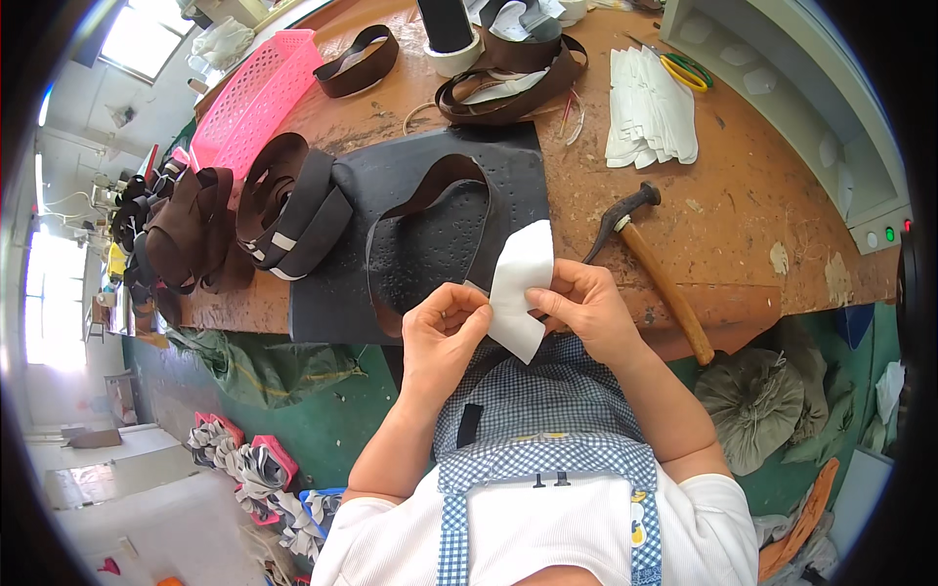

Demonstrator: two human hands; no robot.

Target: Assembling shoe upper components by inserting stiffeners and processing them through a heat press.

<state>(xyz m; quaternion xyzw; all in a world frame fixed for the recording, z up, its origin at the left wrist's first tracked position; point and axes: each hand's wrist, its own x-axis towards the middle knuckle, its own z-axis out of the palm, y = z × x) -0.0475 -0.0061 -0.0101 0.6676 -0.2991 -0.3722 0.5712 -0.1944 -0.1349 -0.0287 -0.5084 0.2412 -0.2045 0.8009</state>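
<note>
A white curved piece [523, 283], flat and thin like cut fabric or card, is held up over the table's front edge. My right hand [591, 308] pinches its right side between thumb and fingers. At its left edge my left hand [445, 337] is closed in a pinch; the fingertips partly hide what they grip there. Just behind the left fingers, a dark brown strip [445, 171] stands on edge in an open loop on the black mat [337, 308]. The loop's near end runs close to the left fingertips, and I cannot tell whether they touch it.
Right of my hands lies a hammer [664, 288] with a wooden handle. Farther back are stacked white pieces [650, 112] and yellow-green scissors [687, 73]. Rolled dark strips [293, 210] and a pink basket [256, 103] occupy the left. A pale machine housing [782, 93] borders the right.
</note>
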